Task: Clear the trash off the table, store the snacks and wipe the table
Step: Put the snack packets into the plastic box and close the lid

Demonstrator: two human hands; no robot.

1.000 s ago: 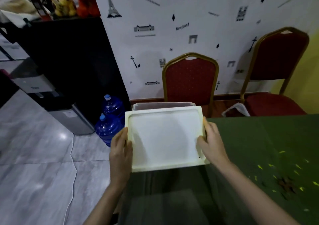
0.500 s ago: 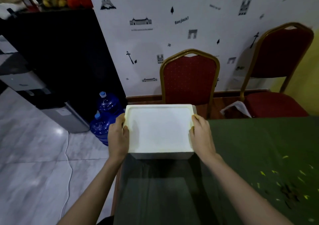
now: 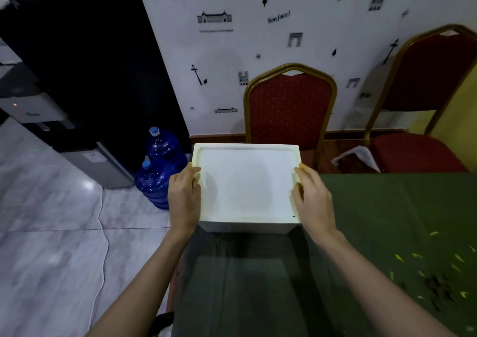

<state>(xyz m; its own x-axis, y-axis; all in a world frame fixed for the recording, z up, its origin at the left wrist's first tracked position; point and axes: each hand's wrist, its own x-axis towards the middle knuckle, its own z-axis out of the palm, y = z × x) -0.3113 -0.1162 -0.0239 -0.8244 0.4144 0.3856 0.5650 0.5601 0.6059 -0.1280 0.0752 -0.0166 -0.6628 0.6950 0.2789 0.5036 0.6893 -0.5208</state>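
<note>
A white foam box [image 3: 245, 227] stands at the far left corner of the green-clothed table [image 3: 387, 207]. Its white lid [image 3: 245, 181] lies flat and flush on top. My left hand [image 3: 183, 197] grips the lid's left edge, thumb on top and fingers down the side. On the opposite edge, my right hand [image 3: 312, 197] holds the lid the same way. Yellow scraps and brown crumbs [image 3: 438, 282] lie scattered on the cloth at the right.
Two red chairs [image 3: 289, 109] [image 3: 423, 119] stand against the wall behind the table, with a white plastic bag [image 3: 358, 156] between them. Two blue water bottles [image 3: 160, 171] and a dispenser [image 3: 98, 161] stand on the floor at left. A white cable [image 3: 103, 233] runs across the tiles.
The lid, held tilted above the open box a second ago, has come down and now sits flush on it. Both hands stayed on its side edges.
</note>
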